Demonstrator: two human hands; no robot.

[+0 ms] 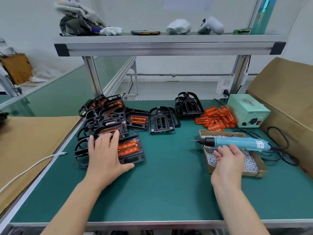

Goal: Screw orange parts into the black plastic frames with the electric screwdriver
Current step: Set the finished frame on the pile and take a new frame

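Left hand (105, 155) presses one filled frame (130, 150); two empty frames (161, 120) sit beyond.

Nearest frame (130, 150) half-hidden under left hand (105, 153), screwdriver label (260, 144) unreadable

Upper shelf (169, 47): crumpled grey cloth (79, 19), white glove (111, 30), phone (145, 32) laid flat, white wrapped bundle (178, 26). A pale green power box (248, 112) marked LED is set at the right rear of the green mat (169, 184), beside a large cardboard box (288, 92). A white cable (33, 165) is trailed over a brown cardboard sheet (33, 138), left.
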